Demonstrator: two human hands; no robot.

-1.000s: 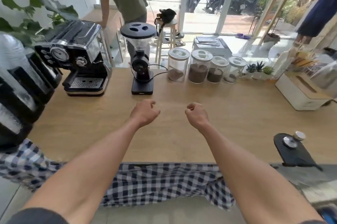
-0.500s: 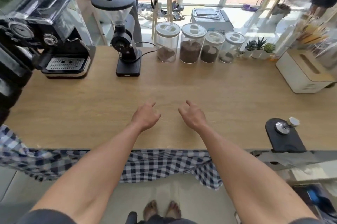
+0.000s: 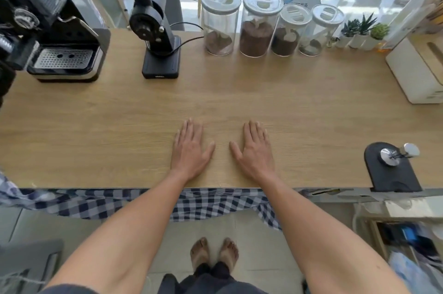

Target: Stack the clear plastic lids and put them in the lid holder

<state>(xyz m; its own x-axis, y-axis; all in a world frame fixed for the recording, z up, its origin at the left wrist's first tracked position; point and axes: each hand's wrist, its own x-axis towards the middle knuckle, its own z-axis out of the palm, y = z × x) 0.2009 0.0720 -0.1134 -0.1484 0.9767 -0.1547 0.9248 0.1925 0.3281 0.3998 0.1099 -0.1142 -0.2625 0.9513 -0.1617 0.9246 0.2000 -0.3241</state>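
Note:
My left hand (image 3: 191,150) and my right hand (image 3: 254,150) lie flat, palms down, side by side on the wooden counter (image 3: 96,130) near its front edge. Both hands hold nothing and their fingers are stretched out. No loose clear plastic lids show in this view. A white box with wooden slots (image 3: 419,71) stands at the counter's right end, partly cut off by the frame; I cannot tell whether it is the lid holder.
An espresso machine (image 3: 55,54) and a black grinder (image 3: 158,42) stand at the back left. Several lidded glass jars (image 3: 256,25) with brown contents line the back, beside small potted plants (image 3: 362,32). A black mat with a metal tamper (image 3: 390,164) sits at the front right. Checked cloth (image 3: 143,202) hangs below the counter.
Both hands have gone from loose fists above the counter to lying flat and open on it. The camera has tilted down and closer to the counter.

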